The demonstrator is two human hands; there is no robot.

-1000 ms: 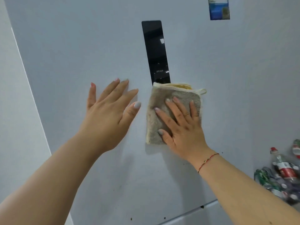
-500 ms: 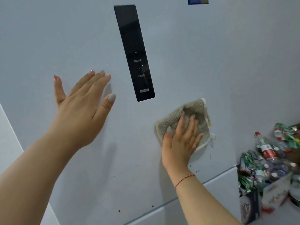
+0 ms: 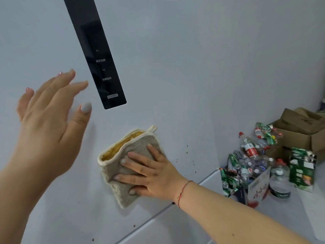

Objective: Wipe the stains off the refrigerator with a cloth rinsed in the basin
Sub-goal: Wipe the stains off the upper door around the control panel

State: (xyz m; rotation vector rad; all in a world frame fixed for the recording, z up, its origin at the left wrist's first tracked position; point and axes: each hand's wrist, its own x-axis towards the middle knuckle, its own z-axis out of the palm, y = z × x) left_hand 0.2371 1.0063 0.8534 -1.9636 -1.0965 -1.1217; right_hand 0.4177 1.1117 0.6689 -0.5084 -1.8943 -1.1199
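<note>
Cloth [image 3: 131,166] moved lower-left under flat right hand [image 3: 153,175], left hand [image 3: 51,120] spread, bottles [image 3: 249,164] & box [image 3: 299,131] nearby

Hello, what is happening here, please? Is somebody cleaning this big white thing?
Yes. A person is wiping the refrigerator door with a beige cloth. The right hand presses the cloth flat against the door, just below the black control panel. The left hand is held open near the door and holds nothing. Small brown stains remain to the right of the cloth. A pile of empty bottles lies on the floor beside.
</note>
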